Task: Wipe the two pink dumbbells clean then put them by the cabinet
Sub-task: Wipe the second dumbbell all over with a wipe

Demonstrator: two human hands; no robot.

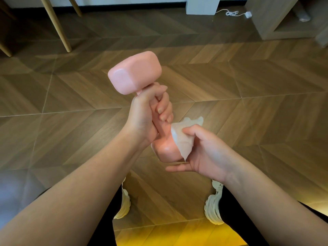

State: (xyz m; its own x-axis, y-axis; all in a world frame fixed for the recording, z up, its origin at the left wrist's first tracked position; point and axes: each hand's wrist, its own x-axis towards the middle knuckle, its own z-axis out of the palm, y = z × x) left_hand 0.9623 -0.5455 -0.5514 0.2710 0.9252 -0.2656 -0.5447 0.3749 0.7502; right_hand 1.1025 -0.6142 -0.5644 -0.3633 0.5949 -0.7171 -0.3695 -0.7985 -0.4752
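Observation:
A pink dumbbell [134, 74] is held tilted above the wooden floor, one head up and to the left, the other head down near my body. My left hand [147, 112] grips its handle, fingers curled round it. My right hand [200, 151] holds a white wipe [182, 137] between thumb and fingers and presses it against the lower head of the dumbbell. Only one dumbbell is in view.
Wooden chair legs [56, 23] stand at the back left. A pale cabinet [276, 20] with an open shelf stands at the back right, a white cable and plug [236, 13] on the floor beside it. My shoes [213, 205] are below the hands.

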